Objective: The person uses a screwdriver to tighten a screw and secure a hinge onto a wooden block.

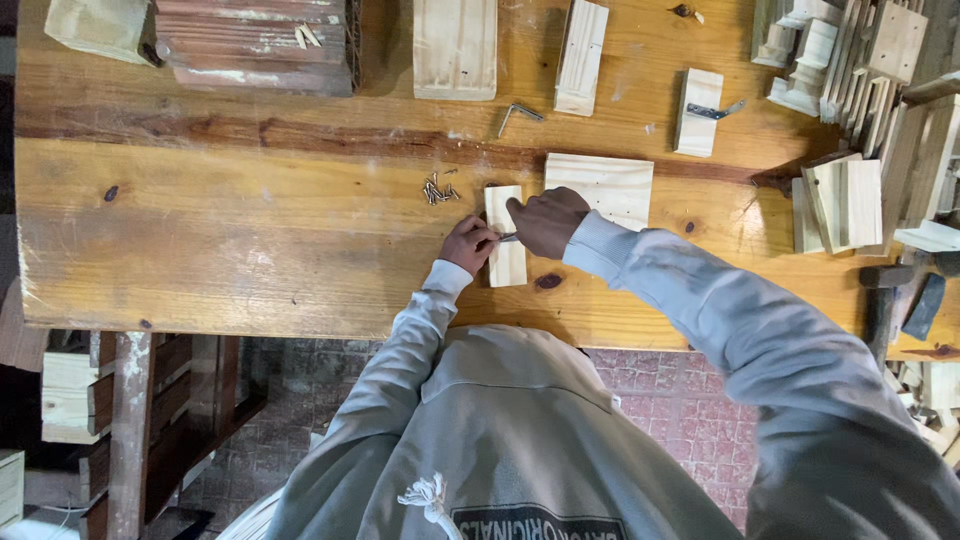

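A small pale wooden strip [506,262] lies upright on the wooden workbench [250,230] near its front edge. My left hand [468,244] is at the strip's left edge, fingers pinched on a small grey metal piece [509,237] that lies across the strip. My right hand [547,221] sits on the strip from the right with curled fingers, holding it down and meeting the metal piece. A little pile of nails [438,190] lies just up and left of the strip. A square pale board [612,183] lies right behind my right hand.
A bent metal bracket [520,113] and a block with a bracket on it [698,112] lie farther back. Planks and stacked boards [255,40] line the far edge. Cut wooden parts [845,200] crowd the right, with a hammer [880,300] beside them.
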